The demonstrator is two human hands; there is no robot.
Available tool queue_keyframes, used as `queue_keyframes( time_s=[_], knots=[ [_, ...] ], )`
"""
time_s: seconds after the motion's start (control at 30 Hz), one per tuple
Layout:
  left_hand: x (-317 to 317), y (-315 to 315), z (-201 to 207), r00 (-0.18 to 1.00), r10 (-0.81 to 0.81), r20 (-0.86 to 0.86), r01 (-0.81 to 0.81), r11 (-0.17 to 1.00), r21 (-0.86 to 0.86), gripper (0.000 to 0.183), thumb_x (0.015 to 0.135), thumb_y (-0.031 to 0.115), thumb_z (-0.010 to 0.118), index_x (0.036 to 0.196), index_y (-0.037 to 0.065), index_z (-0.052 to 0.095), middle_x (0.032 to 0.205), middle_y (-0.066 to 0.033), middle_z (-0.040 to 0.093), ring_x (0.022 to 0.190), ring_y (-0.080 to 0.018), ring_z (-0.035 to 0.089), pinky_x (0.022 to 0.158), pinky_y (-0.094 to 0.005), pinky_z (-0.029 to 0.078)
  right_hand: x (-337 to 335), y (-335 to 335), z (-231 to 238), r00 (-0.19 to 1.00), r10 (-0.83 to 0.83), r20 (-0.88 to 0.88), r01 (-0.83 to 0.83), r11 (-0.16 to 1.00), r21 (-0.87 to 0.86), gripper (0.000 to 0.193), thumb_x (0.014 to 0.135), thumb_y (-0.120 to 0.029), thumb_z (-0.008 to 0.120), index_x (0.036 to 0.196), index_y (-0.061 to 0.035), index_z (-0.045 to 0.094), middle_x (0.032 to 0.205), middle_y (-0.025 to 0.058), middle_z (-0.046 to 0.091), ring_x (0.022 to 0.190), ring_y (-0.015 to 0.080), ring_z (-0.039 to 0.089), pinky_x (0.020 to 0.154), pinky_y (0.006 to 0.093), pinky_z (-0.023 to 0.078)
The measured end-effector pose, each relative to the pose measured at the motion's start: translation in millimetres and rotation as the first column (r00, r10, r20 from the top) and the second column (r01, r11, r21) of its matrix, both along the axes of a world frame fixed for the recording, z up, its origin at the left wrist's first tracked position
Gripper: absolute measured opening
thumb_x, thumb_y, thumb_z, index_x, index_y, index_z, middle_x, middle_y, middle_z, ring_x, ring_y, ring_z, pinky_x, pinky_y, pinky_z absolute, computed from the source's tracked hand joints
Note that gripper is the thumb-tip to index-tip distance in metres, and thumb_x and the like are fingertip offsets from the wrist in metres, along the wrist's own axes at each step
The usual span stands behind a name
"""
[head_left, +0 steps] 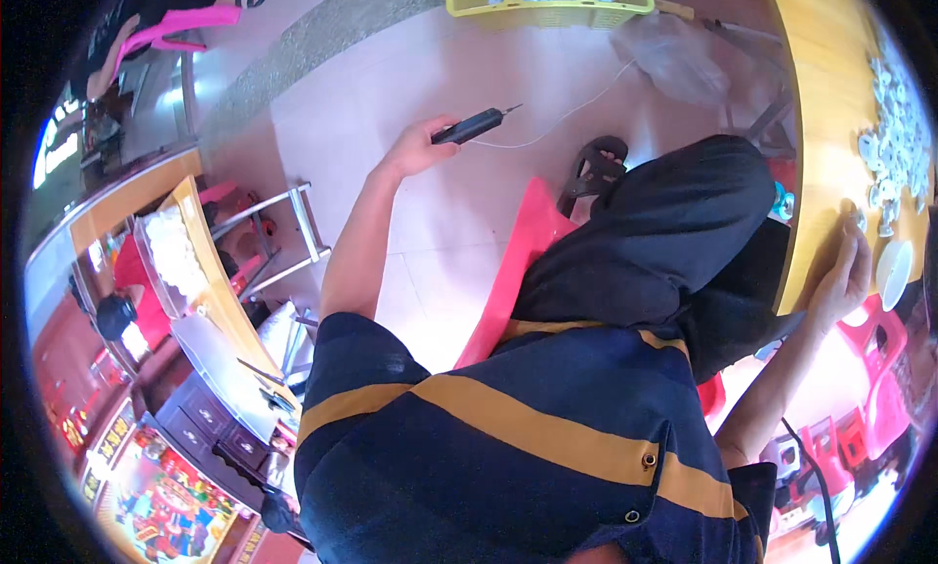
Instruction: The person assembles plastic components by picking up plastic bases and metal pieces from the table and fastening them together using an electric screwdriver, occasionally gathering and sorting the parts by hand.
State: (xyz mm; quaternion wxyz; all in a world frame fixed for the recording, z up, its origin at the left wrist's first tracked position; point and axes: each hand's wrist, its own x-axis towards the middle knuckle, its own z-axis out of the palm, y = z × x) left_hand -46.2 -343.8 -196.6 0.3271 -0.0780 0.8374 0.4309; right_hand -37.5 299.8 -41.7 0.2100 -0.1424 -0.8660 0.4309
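My left hand (422, 148) is out over the floor to the left, closed around the handle of a black electric screwdriver (474, 126). Its thin bit points right and away, and a pale cord hangs off it. On the right, my right hand (842, 279) rests at the wooden table (819, 105), fingers drawn together at the edge of a pile of small whitish parts (894, 139). Whatever sits at its fingertips is too small to make out. Beside this hand lies a shallow white dish (894, 274).
A yellow plastic basket (549, 17) of similar pale parts stands on the floor ahead. Near it lies a clear plastic bag (674, 61). A metal-legged stool (311, 222) and another wooden table are left. Pink and red plastic chairs (884, 369) stand lower right. Another person sits upper left.
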Motion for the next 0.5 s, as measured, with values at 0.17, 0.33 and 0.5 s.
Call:
queue_keyframes(
  time_s=[0.17, 0.33, 0.5],
  knots=[
    [32.0, -31.5, -7.4, 0.981, 0.182, 0.07, -0.183, 0.983, 0.003, 0.052, 0.083, 0.017, 0.074, 0.133, 0.009, 0.062, 0.105, -0.0029, 0.071, 0.097, -0.0141, 0.065, 0.09, -0.0297, 0.049, -3.9, -1.7, -1.1, 1.0, 0.005, 0.029, -0.007, 0.997, 0.075, 0.022, 0.102, -0.011, 0.056, 0.114, 0.0035, 0.069, 0.114, 0.0116, 0.072, 0.11, 0.0186, 0.065, 0.101, 0.0299, 0.048],
    [45.4, -24.0, -17.6, 0.977, 0.182, 0.111, -0.195, 0.973, 0.12, 0.054, 0.082, 0.016, 0.074, 0.134, 0.013, 0.063, 0.101, -0.0013, 0.071, 0.095, -0.0132, 0.064, 0.088, -0.0293, 0.049, -1.8, 12.8, -3.7, 0.999, 0.037, -0.002, -0.036, 0.995, 0.095, 0.023, 0.102, -0.012, 0.057, 0.113, 0.0034, 0.07, 0.113, 0.0115, 0.072, 0.108, 0.0174, 0.065, 0.098, 0.0294, 0.049],
    [54.4, -18.6, -38.5, 0.991, -0.129, 0.028, 0.132, 0.98, -0.146, 0.048, 0.08, 0.018, 0.071, 0.128, 0.017, 0.065, 0.1, -0.0071, 0.072, 0.091, -0.0213, 0.067, 0.084, -0.0358, 0.052, -2.0, 5.5, -6.3, 1.0, 0.026, 0.004, -0.026, 0.986, 0.163, 0.022, 0.101, -0.012, 0.059, 0.113, 0.0034, 0.07, 0.112, 0.011, 0.072, 0.103, 0.0167, 0.066, 0.095, 0.0285, 0.051]
  ],
)
